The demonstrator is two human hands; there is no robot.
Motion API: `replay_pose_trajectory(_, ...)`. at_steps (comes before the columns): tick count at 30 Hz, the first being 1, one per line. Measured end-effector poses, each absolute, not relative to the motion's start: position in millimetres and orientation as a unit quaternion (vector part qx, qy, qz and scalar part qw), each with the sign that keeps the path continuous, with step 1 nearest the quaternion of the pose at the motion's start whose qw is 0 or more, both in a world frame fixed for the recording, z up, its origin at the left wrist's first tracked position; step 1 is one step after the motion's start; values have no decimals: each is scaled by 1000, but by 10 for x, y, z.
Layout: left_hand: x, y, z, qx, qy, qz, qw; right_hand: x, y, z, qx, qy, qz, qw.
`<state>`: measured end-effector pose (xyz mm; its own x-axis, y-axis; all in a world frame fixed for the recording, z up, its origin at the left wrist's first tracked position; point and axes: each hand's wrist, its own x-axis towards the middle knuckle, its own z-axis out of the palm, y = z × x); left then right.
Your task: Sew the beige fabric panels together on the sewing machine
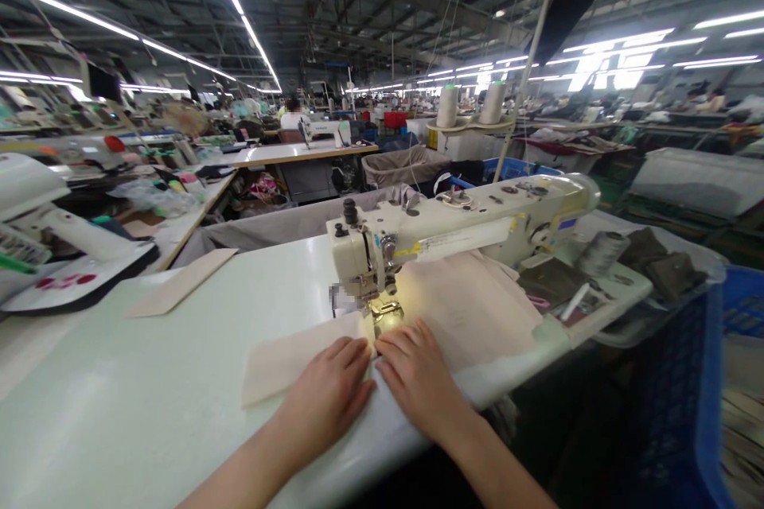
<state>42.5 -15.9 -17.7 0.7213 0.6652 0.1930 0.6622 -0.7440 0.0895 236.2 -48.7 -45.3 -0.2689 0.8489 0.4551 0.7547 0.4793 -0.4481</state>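
A white sewing machine (442,223) stands on the pale table, its lamp lighting the needle area. Under its foot lies the right end of a beige fabric strip (286,356). My left hand (331,386) rests on the strip's near edge, fingers together and pressing down beside the foot. Close to it, my right hand (411,370) has its fingers bunched at the fabric edge just in front of the needle plate. The fingertips of both hands nearly meet. A larger beige fabric piece (471,306) lies under the machine arm, right of the needle.
Another beige strip (182,282) lies at the table's back left. Thread cones (447,106) stand behind the machine. A grey spool (602,253) and dark cloth scraps sit at the right end. A blue crate (674,398) stands at the right. Another machine (53,231) is at the left.
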Motion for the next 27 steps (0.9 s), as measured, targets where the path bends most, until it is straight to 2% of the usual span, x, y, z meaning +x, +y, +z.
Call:
replay_pose_trajectory(6,468,-298,-187,938,313,150,28,2417,-550,-513,-505,-801,58,316)
replay_pose_trajectory(10,469,-280,-188,940,299,165,3,2427,-549,-543,-503,-807,32,307)
replay_pose_trajectory(16,428,-244,-207,949,276,152,-20,2420,-516,-508,-496,-815,16,300)
replay_pose_trajectory(27,381,168,-174,945,305,120,-3,2319,-160,-418,-528,-811,11,252)
